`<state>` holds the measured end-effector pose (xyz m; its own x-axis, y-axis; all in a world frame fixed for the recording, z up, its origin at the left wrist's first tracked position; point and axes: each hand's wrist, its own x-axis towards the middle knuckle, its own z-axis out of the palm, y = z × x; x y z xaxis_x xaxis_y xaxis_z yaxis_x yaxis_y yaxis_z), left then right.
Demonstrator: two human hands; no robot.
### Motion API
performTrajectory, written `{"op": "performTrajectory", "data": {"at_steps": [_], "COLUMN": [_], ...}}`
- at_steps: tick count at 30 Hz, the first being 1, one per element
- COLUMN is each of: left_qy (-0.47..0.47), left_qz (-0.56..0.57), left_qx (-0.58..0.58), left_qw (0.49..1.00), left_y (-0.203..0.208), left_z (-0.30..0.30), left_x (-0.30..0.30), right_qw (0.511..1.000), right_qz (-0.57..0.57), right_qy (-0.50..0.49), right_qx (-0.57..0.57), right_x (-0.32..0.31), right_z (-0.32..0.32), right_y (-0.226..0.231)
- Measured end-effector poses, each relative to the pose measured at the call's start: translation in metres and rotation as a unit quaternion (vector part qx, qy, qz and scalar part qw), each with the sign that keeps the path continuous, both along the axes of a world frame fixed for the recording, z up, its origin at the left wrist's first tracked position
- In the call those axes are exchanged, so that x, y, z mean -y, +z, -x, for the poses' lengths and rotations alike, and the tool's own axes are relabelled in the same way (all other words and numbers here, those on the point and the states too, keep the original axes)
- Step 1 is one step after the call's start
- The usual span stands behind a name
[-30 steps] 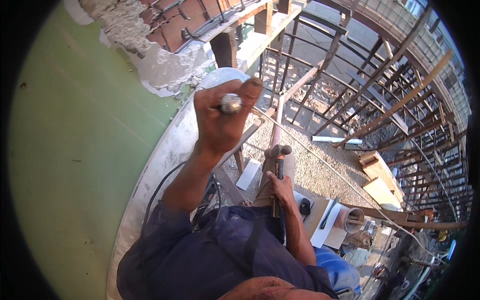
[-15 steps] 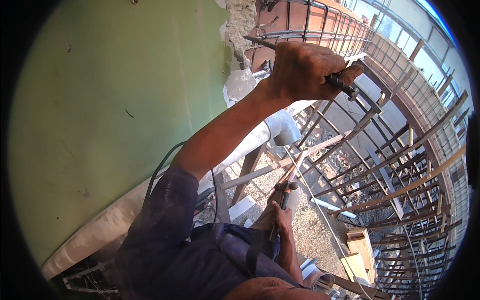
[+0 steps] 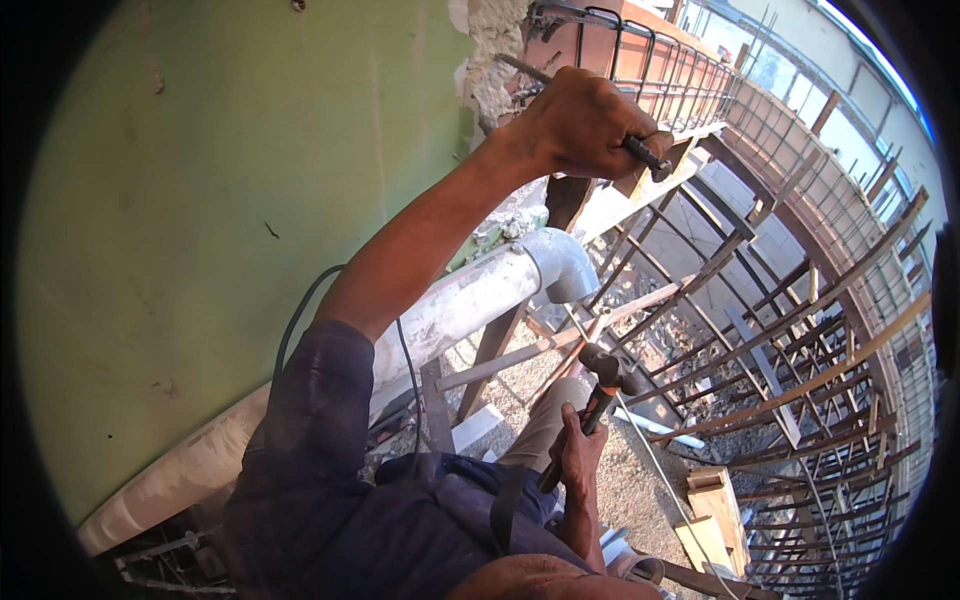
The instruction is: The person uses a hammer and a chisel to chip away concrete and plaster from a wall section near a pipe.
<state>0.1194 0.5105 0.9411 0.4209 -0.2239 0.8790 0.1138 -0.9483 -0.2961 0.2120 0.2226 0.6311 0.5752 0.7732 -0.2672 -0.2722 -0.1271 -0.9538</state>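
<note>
My left hand is wrapped round a dark steel chisel, arm stretched out. The chisel's thin end reaches the broken concrete edge of the green wall; whether it touches is hard to tell. Its blunt end juts out past my thumb. Lower down, beside my leg, my right hand grips a hammer by its dark and orange handle. The hammer's dark head points up and away from me, well apart from the chisel.
A large whitish pipe with a grey elbow runs along the wall's foot. A rebar cage lies in formwork beyond. Scaffold poles fill the right side. Gravel ground and a wooden box lie below.
My right hand has lifted the hammer a little, and its head has come up and to the right. My left hand with the chisel has shifted slightly left and up in view.
</note>
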Motion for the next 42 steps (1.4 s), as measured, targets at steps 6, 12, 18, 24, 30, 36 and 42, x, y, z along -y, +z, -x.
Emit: {"op": "performTrajectory", "data": {"at_steps": [6,12,18,24,30,36,42], "left_qy": [0.0,0.076,0.103,0.095,0.091,0.066,0.064], "left_qz": [0.025,0.097,0.138,0.147,0.093,0.125,0.123], "left_qx": [-0.021,-0.123,-0.223,-0.277,-0.269,-0.212,-0.222], "left_qw": [0.999,0.985,0.96,0.945,0.954,0.967,0.965], "left_y": [0.015,0.023,0.041,0.042,0.02,0.031,0.036], "left_z": [0.019,0.013,0.003,-0.004,-0.007,0.007,-0.006], "left_x": [0.002,0.002,0.011,0.004,-0.009,-0.002,-0.005], "right_qw": [0.978,0.933,0.782,0.87,0.948,0.81,0.779], "right_qz": [-0.17,-0.33,-0.62,-0.484,-0.284,-0.579,-0.615], "right_qy": [-0.022,-0.018,0.014,-0.061,0.028,0.014,-0.11], "right_qx": [0.118,0.143,0.066,0.072,0.143,0.087,0.061], "right_x": [0.003,-0.003,-0.016,-0.083,-0.085,-0.019,-0.062], "right_z": [0.0,0.007,0.018,0.036,0.041,0.01,0.023], "right_y": [0.073,0.14,0.225,0.226,0.188,0.248,0.248]}}
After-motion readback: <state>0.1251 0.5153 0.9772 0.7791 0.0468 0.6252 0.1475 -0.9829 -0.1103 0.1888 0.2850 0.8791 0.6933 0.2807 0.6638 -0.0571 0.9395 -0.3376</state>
